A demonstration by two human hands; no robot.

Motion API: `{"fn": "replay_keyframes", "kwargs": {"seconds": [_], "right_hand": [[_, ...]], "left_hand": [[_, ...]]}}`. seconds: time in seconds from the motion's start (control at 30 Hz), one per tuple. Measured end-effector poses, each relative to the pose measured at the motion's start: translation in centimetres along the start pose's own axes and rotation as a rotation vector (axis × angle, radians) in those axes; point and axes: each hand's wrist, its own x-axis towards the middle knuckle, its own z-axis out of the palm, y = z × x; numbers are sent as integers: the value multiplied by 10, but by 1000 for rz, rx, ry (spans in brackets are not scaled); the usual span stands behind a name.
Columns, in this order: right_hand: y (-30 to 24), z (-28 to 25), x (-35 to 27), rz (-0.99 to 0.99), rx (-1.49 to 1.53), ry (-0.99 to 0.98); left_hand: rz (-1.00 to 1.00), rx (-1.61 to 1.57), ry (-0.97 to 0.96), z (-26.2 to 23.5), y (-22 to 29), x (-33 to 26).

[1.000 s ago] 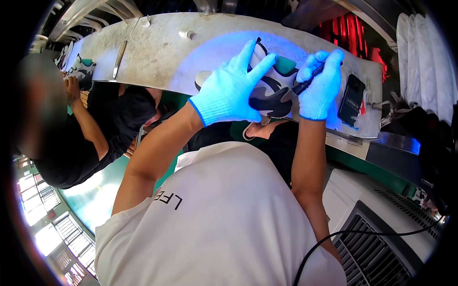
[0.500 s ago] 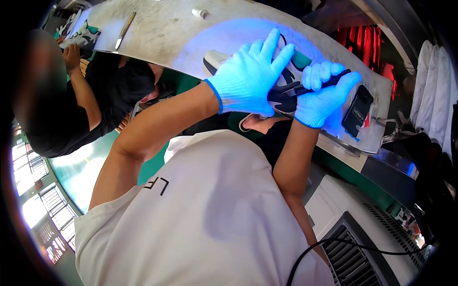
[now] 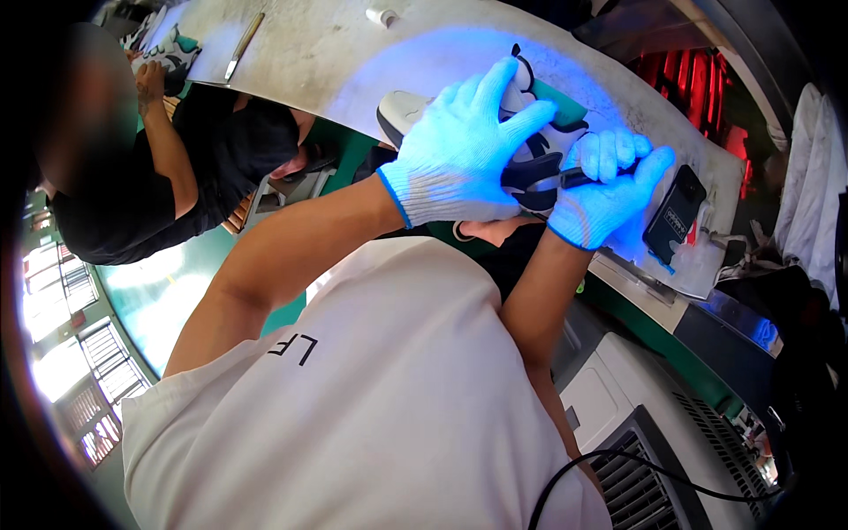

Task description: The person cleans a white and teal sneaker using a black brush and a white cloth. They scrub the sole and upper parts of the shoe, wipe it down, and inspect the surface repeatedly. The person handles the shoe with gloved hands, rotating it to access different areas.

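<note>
A sneaker (image 3: 537, 146) in white, black and green lies on its side on the worktable, lit by a pool of blue light. My left hand (image 3: 468, 146), in a white knit glove that glows blue, is laid over it and grips it, thumb and fingers spread around the upper. My right hand (image 3: 605, 185), gloved alike, is closed around a slim black tool (image 3: 574, 177), whose near end meets the shoe's dark lacing area. The tool's kind cannot be made out, as the fingers hide most of it. Part of the sole (image 3: 399, 113) shows left of my left hand.
A black phone (image 3: 676, 212) lies right of my right hand on the worktable (image 3: 309, 53). Farther left are a wooden-handled knife (image 3: 246, 44) and a small white roll (image 3: 382, 17). A co-worker (image 3: 168, 177) handles another sneaker (image 3: 172, 57). Red-glowing bars (image 3: 689, 88) stand at the back right.
The tool in my right hand now shows less of its length, and my right fingers have curled further over it. My left hand stays on the sneaker. The view has shifted slightly.
</note>
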Motion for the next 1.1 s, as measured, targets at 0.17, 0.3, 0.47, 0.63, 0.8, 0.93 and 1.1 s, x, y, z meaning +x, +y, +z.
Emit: {"fn": "replay_keyframes", "kwargs": {"seconds": [0.17,0.3,0.47,0.63,0.8,0.93,1.1], "right_hand": [[12,57,5,-171,-561,679],[0,41,4,-100,-372,518],[-52,-59,-21,8,-247,517],[-41,-30,-32,40,-554,481],[-38,-34,-25,240,-205,500],[-10,-23,-23,348,-241,572],[8,-6,-18,268,-486,619]], "left_hand": [[45,40,58,7,3,-4],[52,130,90,7,7,-3],[93,112,155,11,7,-10],[106,109,208,14,10,-19],[154,105,254,20,6,-23],[149,99,246,16,7,-22],[148,71,254,22,6,-23]]}}
